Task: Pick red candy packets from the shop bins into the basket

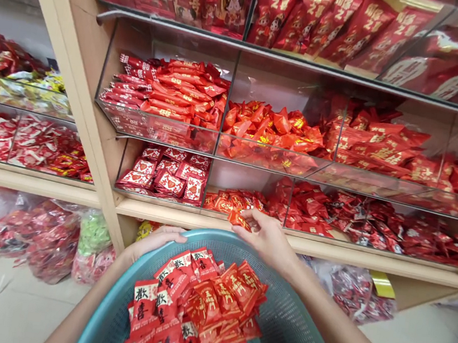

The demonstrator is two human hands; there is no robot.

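A teal plastic basket with perforated walls is in front of me, holding a heap of red candy packets printed with black or gold characters. My left hand grips its far left rim, the fingers laid over the edge. Above the far right rim, my right hand pinches a small red-and-gold wrapped candy between thumb and fingers. Just behind that hand is a low bin of similar red-and-gold candies. Part of its contents is hidden behind my fingers.
Clear-fronted shelf bins hold orange-red candies, stick-shaped packets and heart-printed packets. A wooden post divides the shelves. Plastic bags of candy sit on the floor at left, and another bag at right.
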